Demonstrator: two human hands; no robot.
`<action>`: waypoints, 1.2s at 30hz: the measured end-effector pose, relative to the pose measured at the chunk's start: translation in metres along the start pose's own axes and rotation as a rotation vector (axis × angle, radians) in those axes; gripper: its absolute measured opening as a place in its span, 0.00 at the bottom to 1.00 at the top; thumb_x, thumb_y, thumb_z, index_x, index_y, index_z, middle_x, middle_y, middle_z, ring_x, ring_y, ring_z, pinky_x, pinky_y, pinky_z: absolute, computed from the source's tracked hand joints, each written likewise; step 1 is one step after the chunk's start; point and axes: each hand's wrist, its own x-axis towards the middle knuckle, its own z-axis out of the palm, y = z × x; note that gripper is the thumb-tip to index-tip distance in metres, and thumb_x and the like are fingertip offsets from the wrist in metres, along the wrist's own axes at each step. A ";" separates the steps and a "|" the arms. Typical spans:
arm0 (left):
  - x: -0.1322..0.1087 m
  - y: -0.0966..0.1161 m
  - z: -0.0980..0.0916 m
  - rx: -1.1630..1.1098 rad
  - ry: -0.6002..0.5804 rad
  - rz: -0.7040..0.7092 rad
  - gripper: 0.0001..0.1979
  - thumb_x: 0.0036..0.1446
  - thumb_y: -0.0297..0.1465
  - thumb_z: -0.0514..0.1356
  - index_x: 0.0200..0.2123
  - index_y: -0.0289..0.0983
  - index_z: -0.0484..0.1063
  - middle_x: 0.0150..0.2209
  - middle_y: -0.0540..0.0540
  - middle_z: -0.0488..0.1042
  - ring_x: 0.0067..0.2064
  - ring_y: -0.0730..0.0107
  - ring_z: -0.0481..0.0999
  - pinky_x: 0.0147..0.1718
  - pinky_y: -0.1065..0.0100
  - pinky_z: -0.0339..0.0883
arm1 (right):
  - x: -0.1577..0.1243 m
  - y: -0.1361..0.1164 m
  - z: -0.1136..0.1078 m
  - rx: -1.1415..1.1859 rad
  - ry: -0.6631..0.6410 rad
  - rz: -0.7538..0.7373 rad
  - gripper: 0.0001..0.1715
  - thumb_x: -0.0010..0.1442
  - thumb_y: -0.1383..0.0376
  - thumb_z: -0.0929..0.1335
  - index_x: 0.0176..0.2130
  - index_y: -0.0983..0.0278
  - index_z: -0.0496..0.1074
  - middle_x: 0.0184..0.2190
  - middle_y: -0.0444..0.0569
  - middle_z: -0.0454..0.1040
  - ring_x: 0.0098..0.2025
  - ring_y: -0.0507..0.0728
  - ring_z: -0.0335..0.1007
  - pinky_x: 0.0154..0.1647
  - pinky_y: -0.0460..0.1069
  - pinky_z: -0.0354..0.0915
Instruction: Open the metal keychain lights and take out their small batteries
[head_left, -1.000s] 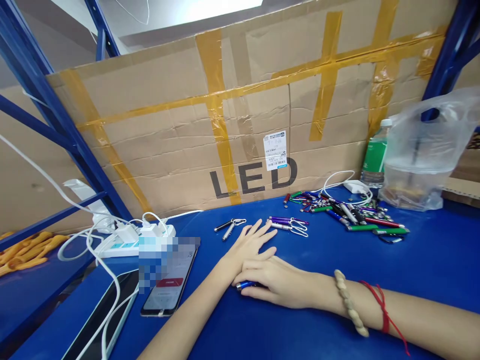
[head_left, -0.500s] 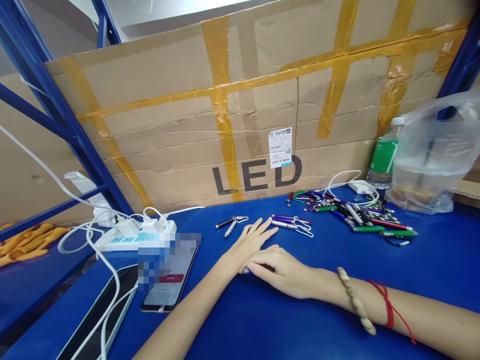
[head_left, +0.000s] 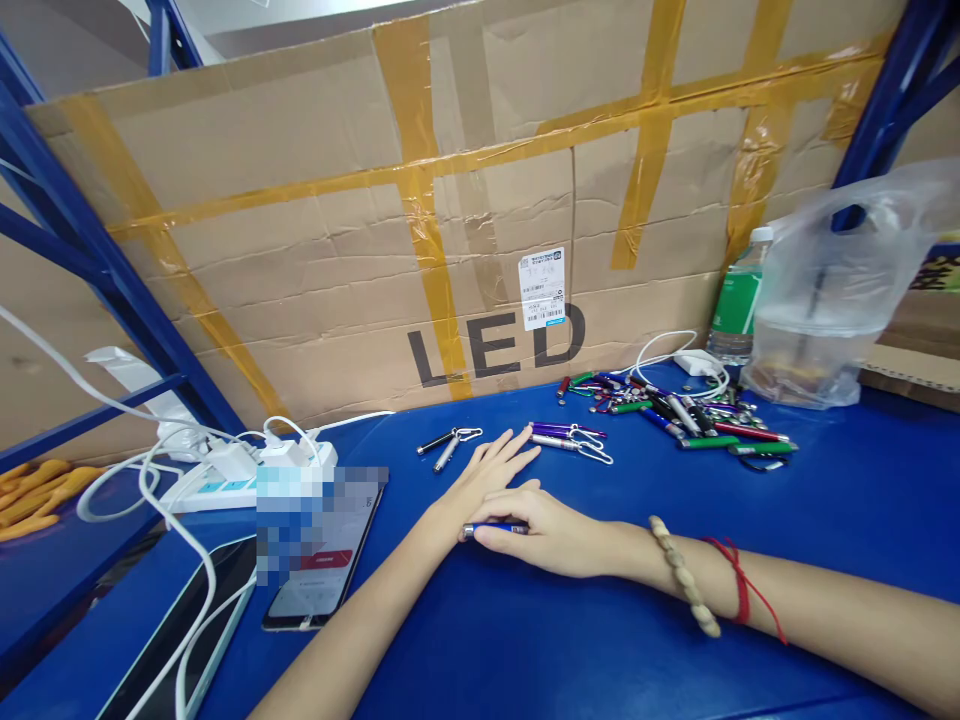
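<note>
The right hand [head_left: 551, 530] pinches the blue pen [head_left: 495, 528] in a narrow grip beside the wrist of the left hand [head_left: 489, 476], whose fingers spread, apparently holding nothing, so a slack thumb could drop the pen onto the table [head_left: 600, 645].

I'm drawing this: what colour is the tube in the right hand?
The tube is blue with a silver end; head view.
</note>
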 end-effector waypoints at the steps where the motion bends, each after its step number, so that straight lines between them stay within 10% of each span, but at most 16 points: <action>1: 0.000 0.000 0.000 0.011 0.002 0.017 0.23 0.58 0.40 0.45 0.57 0.47 0.49 0.62 0.51 0.40 0.63 0.63 0.37 0.57 0.54 0.39 | 0.000 0.000 0.000 0.001 0.000 0.002 0.18 0.60 0.59 0.59 0.38 0.67 0.71 0.32 0.48 0.74 0.31 0.51 0.66 0.33 0.45 0.61; 25: 0.017 -0.003 0.008 0.011 0.151 -0.010 0.21 0.55 0.39 0.49 0.53 0.43 0.59 0.59 0.50 0.53 0.61 0.61 0.44 0.57 0.51 0.39 | -0.002 0.004 -0.009 0.126 0.059 0.077 0.17 0.56 0.60 0.63 0.43 0.67 0.69 0.32 0.46 0.73 0.32 0.50 0.67 0.33 0.44 0.63; 32: 0.013 -0.009 0.001 -0.691 0.559 -0.269 0.18 0.55 0.35 0.45 0.42 0.37 0.69 0.49 0.46 0.68 0.53 0.64 0.63 0.54 0.61 0.53 | -0.003 0.022 -0.026 -0.021 0.175 0.115 0.21 0.61 0.57 0.57 0.45 0.64 0.69 0.37 0.47 0.73 0.35 0.52 0.67 0.38 0.48 0.62; 36: 0.008 -0.002 -0.005 -1.232 0.544 -0.364 0.24 0.54 0.37 0.40 0.42 0.32 0.69 0.45 0.42 0.71 0.46 0.61 0.70 0.48 0.60 0.59 | -0.001 0.044 -0.036 -0.145 0.162 0.063 0.21 0.62 0.57 0.55 0.47 0.62 0.67 0.45 0.48 0.70 0.44 0.55 0.65 0.47 0.51 0.59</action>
